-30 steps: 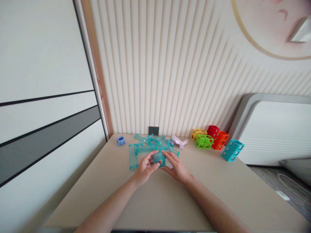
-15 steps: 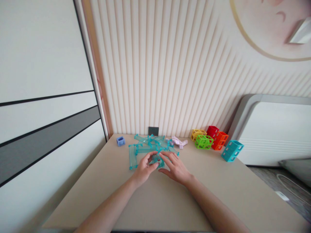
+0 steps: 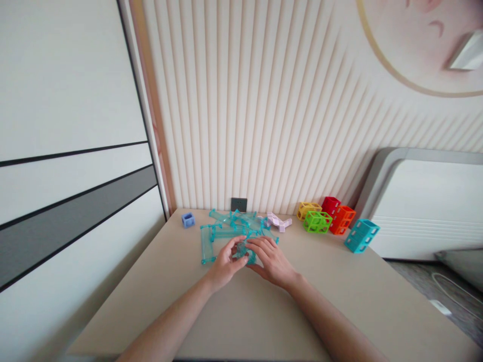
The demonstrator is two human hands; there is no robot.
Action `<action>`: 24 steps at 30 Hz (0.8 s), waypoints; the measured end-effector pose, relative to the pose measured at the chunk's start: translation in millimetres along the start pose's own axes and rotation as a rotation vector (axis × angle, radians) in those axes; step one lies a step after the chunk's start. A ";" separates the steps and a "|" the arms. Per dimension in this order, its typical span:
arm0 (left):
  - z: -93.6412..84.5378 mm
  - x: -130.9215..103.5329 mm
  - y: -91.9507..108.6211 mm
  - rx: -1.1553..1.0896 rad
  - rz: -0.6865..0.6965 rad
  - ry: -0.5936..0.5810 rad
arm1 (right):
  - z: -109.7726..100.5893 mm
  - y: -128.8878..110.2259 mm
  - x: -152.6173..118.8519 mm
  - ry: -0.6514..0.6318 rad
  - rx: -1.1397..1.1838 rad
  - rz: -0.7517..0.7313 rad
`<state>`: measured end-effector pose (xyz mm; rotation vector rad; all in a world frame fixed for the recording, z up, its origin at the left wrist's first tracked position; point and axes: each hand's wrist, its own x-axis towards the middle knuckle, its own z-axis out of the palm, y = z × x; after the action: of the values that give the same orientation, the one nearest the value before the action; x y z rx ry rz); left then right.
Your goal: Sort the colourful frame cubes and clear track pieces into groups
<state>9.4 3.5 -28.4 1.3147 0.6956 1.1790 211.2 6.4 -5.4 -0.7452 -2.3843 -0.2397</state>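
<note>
A small clear teal piece is between my two hands near the middle of the table. My left hand has its fingers and thumb curved round the left side of this piece. From the right, my right hand closes on the same piece, fingers bent over it and thumb below. The fingers hide part of it. Just behind the hands lies a loose pile of clear teal pieces. A long flat teal piece lies to the left of my left hand.
Lilac pieces lie behind my right hand. A blue cube sits at the back left. At the back right stand yellow, green, red, orange and teal blocks. A ribbed wall rises behind the table.
My right hand's fingers and thumb have drawn in closer round the small teal piece. My left hand has barely moved. The view has shifted very slightly.
</note>
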 end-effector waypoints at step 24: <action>-1.2 1.0 -4.5 0.318 0.107 0.082 | -44.2 90.1 -75.7 -0.186 -0.133 0.377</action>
<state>9.8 5.5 -32.8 1.5905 0.9095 1.2490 333.8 31.3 -17.9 -1.3100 -2.3557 -0.1774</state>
